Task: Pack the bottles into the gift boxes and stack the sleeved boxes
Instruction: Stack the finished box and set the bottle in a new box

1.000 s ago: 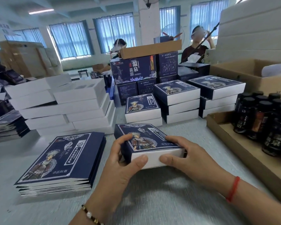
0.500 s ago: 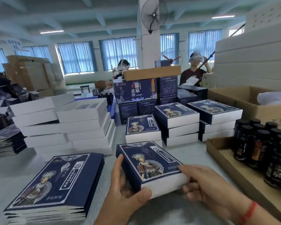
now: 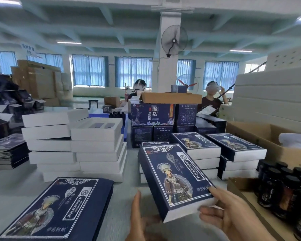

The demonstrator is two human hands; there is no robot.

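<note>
The right hand (image 3: 233, 218) grips the sleeved gift box (image 3: 174, 180), raised above the bench (image 3: 122, 206), its fingers clamped on the near corner. The left hand (image 3: 139, 221), blurred and partly cut off, has straight fingers beneath it; contact is unclear.

The right hand (image 3: 233, 218) is seen at about 5 o'clock in the head view, entering from the lower right corner with the forearm cut off by the frame edge. Its thumb is laid over the near top corner of the sleeved box (image 3: 175, 181), and the fingers are curled beneath the near end, so that the box is gripped and held raised and tilted. The left hand (image 3: 141, 221) is seen at 6 o'clock, low in the frame, palm turned inward toward the box. Its thumb is extended upward, clear of the box; the fingers are blurred and partly hidden beneath it, and contact cannot be confirmed.
</note>
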